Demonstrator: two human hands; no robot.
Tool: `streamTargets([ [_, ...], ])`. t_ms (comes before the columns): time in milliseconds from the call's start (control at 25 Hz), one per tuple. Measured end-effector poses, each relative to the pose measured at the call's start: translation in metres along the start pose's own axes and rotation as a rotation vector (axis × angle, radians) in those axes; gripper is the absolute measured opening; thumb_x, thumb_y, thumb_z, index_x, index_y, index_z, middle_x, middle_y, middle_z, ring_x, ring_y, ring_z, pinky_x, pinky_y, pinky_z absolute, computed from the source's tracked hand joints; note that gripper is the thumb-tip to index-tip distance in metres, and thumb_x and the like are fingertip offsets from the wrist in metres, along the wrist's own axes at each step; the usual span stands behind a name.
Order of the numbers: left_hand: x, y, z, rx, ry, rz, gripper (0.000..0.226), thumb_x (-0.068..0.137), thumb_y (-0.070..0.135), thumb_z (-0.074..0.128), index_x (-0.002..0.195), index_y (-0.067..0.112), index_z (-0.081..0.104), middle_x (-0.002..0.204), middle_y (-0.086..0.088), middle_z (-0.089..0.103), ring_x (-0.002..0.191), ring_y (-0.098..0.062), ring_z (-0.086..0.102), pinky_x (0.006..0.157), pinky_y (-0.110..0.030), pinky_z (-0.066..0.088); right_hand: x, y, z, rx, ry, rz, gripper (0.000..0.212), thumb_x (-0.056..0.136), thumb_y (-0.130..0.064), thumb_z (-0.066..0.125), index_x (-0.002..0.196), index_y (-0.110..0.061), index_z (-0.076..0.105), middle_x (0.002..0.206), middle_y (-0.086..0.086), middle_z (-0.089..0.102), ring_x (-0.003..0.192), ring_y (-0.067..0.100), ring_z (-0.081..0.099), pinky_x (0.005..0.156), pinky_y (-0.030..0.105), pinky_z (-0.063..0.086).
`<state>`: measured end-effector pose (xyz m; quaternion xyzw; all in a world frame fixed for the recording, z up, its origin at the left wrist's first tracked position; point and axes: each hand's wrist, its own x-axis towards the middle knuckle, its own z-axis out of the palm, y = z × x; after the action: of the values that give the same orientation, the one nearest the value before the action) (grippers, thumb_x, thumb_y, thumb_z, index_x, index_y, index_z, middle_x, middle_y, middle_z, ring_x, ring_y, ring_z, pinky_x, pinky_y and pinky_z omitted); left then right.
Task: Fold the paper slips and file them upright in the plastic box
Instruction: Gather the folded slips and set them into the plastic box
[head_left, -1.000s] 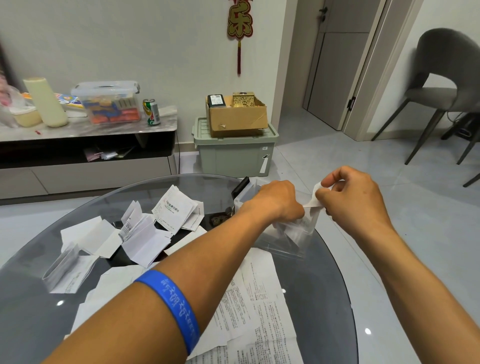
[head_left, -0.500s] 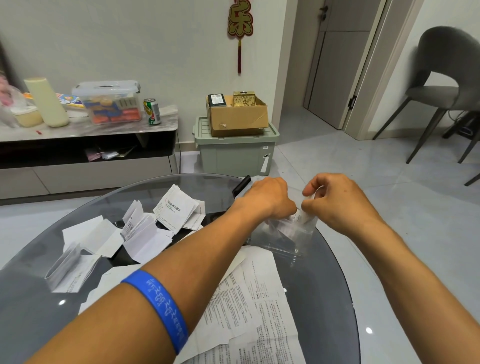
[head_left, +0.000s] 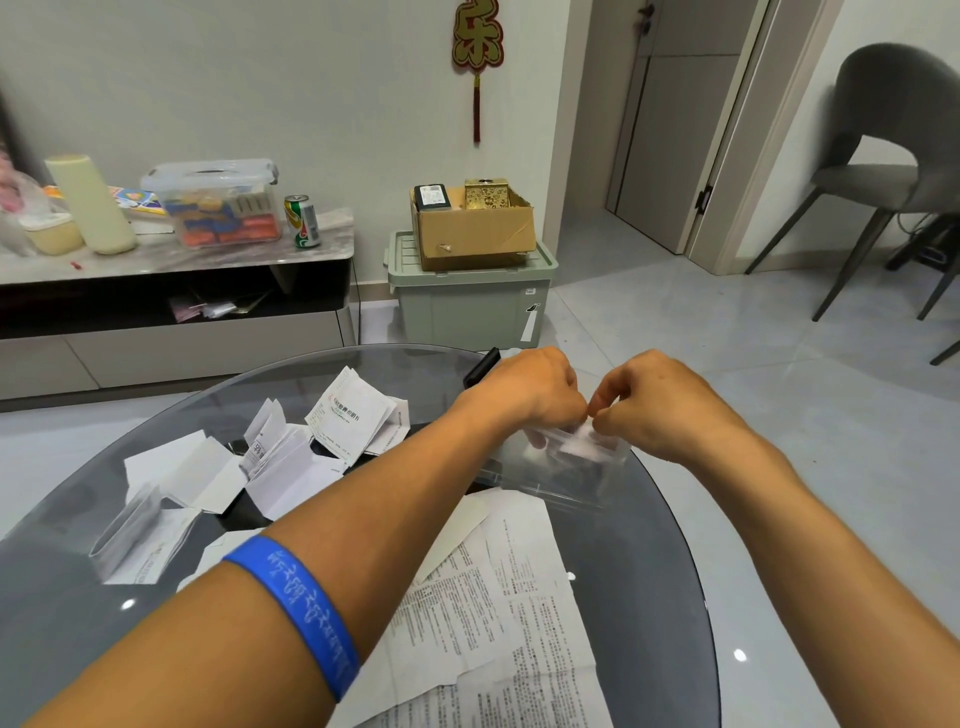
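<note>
Pinching a folded paper slip (head_left: 581, 440) between curled fingertips, the left hand (head_left: 530, 388) and right hand (head_left: 657, 402) held it inside the plastic box (head_left: 558, 467), which looked light enough to tip under a hard push.

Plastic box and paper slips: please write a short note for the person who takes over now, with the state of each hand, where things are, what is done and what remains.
Left hand: fingers curled at the top of the folded slip, over the clear plastic box.
Right hand: pinches the same slip from the other side.
Box: at the far right part of the glass table.
Done: this slip is folded and partly inside the box.
Left: seat it upright; then fold and file the loose slips left of the box and the printed sheets near the table's front edge.
</note>
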<state>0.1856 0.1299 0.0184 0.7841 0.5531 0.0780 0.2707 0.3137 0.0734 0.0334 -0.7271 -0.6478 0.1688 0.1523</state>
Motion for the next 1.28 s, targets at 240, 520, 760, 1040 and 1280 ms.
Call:
streamTargets([
  [240, 0.001, 0.002, 0.007, 0.062, -0.047, 0.03, 0.011, 0.083, 0.03, 0.075, 0.091, 0.023, 0.075, 0.092, 0.001, 0.076, 0.074, -0.014, 0.075, 0.079, -0.028, 0.058, -0.001, 0.005, 0.001, 0.105, 0.003, 0.013, 0.021, 0.081, -0.006, 0.061, 0.078, -0.024, 0.073, 0.083, 0.001, 0.07, 0.076, 0.021, 0.064, 0.063, 0.03, 0.053],
  [520, 0.002, 0.009, 0.006, 0.096, -0.119, -0.027, 0.027, 0.092, 0.037, 0.063, 0.098, 0.011, 0.067, 0.081, -0.002, 0.067, 0.065, -0.017, 0.059, 0.066, -0.027, 0.048, -0.002, 0.018, 0.004, 0.335, 0.028, 0.03, 0.022, 0.084, 0.0, 0.06, 0.08, -0.02, 0.07, 0.084, 0.004, 0.068, 0.067, 0.025, 0.067, 0.069, 0.042, 0.062],
  [760, 0.004, 0.013, 0.007, 0.083, -0.272, -0.064, 0.034, 0.096, 0.049, 0.05, 0.096, 0.016, 0.058, 0.097, -0.002, 0.058, 0.096, -0.024, 0.061, 0.083, -0.033, 0.047, -0.004, 0.017, 0.004, 0.404, 0.053, 0.03, 0.022, 0.082, 0.005, 0.059, 0.079, -0.015, 0.067, 0.083, 0.007, 0.067, 0.066, 0.022, 0.063, 0.057, 0.03, 0.055],
  [1040, 0.002, 0.008, 0.005, 0.051, -0.069, -0.061, 0.018, 0.089, 0.015, 0.052, 0.091, -0.001, 0.059, 0.076, -0.006, 0.05, 0.071, -0.022, 0.051, 0.056, -0.028, 0.04, -0.005, 0.019, 0.005, 0.397, 0.158, 0.027, 0.018, 0.086, -0.004, 0.058, 0.089, -0.018, 0.068, 0.089, 0.0, 0.068, 0.074, 0.03, 0.067, 0.069, 0.042, 0.06],
  [1280, -0.016, -0.01, -0.03, -0.293, 0.014, 0.043, 0.03, 0.1, 0.021, 0.052, 0.098, -0.004, 0.069, 0.085, -0.012, 0.061, 0.072, -0.02, 0.05, 0.061, -0.027, 0.04, -0.006, 0.014, -0.001, 0.527, 0.287, 0.026, 0.007, 0.09, -0.017, 0.066, 0.095, -0.019, 0.07, 0.094, -0.003, 0.069, 0.082, 0.015, 0.06, 0.065, 0.026, 0.042],
])
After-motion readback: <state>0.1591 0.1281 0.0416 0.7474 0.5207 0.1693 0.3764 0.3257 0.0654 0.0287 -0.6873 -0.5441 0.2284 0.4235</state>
